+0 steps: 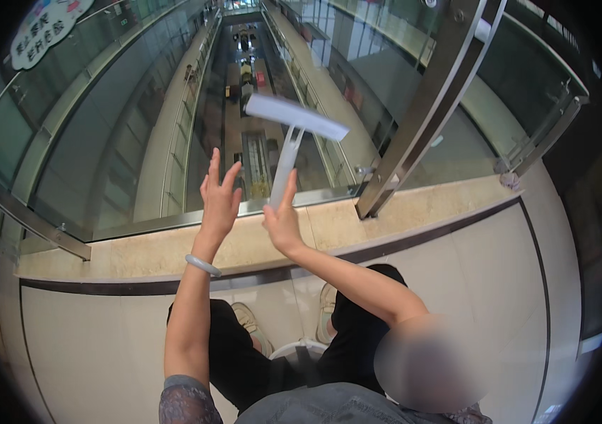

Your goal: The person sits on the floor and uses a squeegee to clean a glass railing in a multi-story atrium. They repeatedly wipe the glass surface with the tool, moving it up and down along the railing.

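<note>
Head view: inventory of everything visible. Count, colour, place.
Squeegee: one, whitish, raised at centre
Glass panels: several, clear, ahead
Metal posts: several, silver, along the glass
Sign: one, white, upper left
Lower-level objects: several, mixed colours, beyond the glass
Stone ledge: one, beige, under the glass
Floor tiles: several, pale, below
Rounded object: one, white, lower centre, kind unclear
Shoes: two, beige, lower centre
Trousers: one pair, black, below
Top: one, grey, lower edge
Bracelet: one, pale, left wrist
Left hand: one, bare, fingers spread
Right hand: one, bare, round squeegee handle
</note>
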### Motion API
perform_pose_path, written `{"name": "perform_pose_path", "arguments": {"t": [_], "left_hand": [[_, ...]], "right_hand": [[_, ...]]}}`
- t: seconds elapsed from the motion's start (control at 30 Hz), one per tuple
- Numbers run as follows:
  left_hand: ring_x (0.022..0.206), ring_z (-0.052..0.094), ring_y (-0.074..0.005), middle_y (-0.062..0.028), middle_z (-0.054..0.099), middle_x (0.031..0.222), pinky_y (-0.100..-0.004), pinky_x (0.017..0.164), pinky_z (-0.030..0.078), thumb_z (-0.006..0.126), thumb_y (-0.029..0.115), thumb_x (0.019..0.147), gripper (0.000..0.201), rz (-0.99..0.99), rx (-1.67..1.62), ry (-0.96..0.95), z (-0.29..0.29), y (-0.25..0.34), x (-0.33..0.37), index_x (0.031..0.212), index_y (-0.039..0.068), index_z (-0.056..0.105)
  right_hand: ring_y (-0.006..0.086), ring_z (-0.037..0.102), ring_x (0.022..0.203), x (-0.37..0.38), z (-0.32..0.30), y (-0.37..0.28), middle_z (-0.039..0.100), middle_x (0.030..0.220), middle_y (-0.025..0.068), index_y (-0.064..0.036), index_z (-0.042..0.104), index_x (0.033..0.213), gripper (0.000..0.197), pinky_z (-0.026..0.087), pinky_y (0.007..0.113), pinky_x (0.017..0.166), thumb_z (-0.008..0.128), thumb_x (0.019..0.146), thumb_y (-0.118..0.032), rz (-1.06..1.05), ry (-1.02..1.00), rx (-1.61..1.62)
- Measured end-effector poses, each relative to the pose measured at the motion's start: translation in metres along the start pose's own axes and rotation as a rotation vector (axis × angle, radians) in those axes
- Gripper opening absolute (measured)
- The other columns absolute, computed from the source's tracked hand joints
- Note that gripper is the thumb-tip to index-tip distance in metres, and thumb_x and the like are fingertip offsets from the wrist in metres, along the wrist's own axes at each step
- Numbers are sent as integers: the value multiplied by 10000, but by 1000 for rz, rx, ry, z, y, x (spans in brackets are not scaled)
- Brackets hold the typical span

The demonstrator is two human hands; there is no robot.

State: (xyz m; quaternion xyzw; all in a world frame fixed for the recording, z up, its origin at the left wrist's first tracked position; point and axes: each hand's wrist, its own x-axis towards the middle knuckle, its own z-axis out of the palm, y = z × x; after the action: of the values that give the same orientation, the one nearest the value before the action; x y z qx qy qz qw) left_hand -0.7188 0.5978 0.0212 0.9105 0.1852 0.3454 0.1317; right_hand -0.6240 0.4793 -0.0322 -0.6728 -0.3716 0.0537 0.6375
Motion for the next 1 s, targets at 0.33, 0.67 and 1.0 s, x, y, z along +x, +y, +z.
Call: {"name": "perform_pose_path", "arguments": {"t": [0.33, 0.67, 1.0], "left_hand": [[1418, 236, -358, -187, 135, 1564, -510, 1094, 249, 604, -25, 795, 543, -78, -42, -5, -4, -5, 0, 1318, 90, 513], [1408, 242, -364, -240, 111, 1548, -504, 1085, 273, 627, -12, 776, 540, -85, -130, -9, 2, 1, 1, 1297, 99, 539], [1380, 304, -361, -182, 128, 1565, -476, 1063, 301, 648, -17, 773, 563, -82, -97, 14, -4, -7, -2, 1309, 106, 527]], "right_hand": [[152, 440, 802, 166, -80, -197, 516, 1135, 136, -79, 280, 1489, 659, 386, 273, 660, 535, 883, -32, -526, 241, 41], [169, 605, 875, 42, -38, -45, 443, 1431, 161, -98, 281, 1497, 661, 498, 286, 763, 527, 889, -17, -326, 115, -168], [246, 484, 1016, 172, -59, -290, 513, 1292, 231, -53, 285, 1481, 658, 399, 344, 829, 522, 867, -41, -322, 46, 128]]}}
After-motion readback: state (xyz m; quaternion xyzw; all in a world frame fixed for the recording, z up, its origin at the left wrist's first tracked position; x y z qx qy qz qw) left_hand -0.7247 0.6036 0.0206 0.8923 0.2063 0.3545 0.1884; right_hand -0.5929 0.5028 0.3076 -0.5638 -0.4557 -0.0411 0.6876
